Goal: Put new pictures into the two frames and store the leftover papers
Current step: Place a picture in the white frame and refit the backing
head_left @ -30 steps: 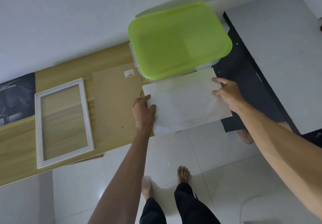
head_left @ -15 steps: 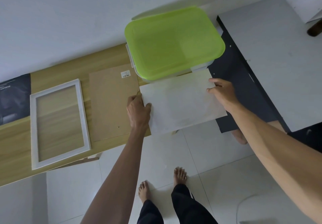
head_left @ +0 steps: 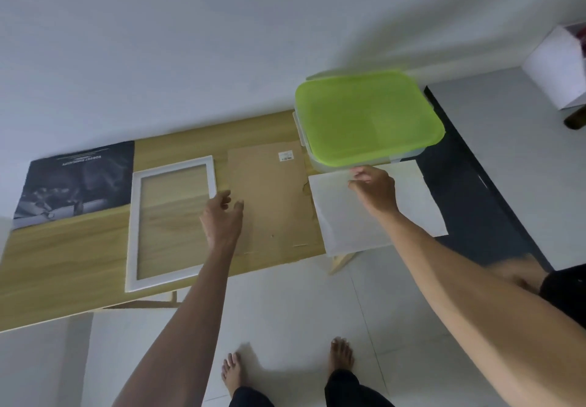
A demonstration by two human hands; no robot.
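Left hand (head_left: 222, 216) hovers with fingers loosely spread over the seam between the empty white rectangular picture frame (head_left: 172, 221) and the flat brown cardboard backing board (head_left: 269, 197), holding nothing, and by the look of it about to go for one of the two. Right hand (head_left: 374, 189) sits right of centre with fingers curled over the far edge of the white sheet of paper (head_left: 377, 207); whether it pinches the sheet or only rests on it, I cannot tell through the blur. That sheet overhangs the near edge of the light wooden desk (head_left: 63, 248), probably parked beside the box so it can be stored. The clear plastic storage box with the lime-green lid (head_left: 367, 118) stands in the upper right of the frame, lid on, contents hidden, touching the sheet's far edge. A dark printed poster (head_left: 79, 181) lies flat at the far left, likely a picture waiting its turn. The frame shows bare wood through it, so no picture is in yet. Only one frame is in view.
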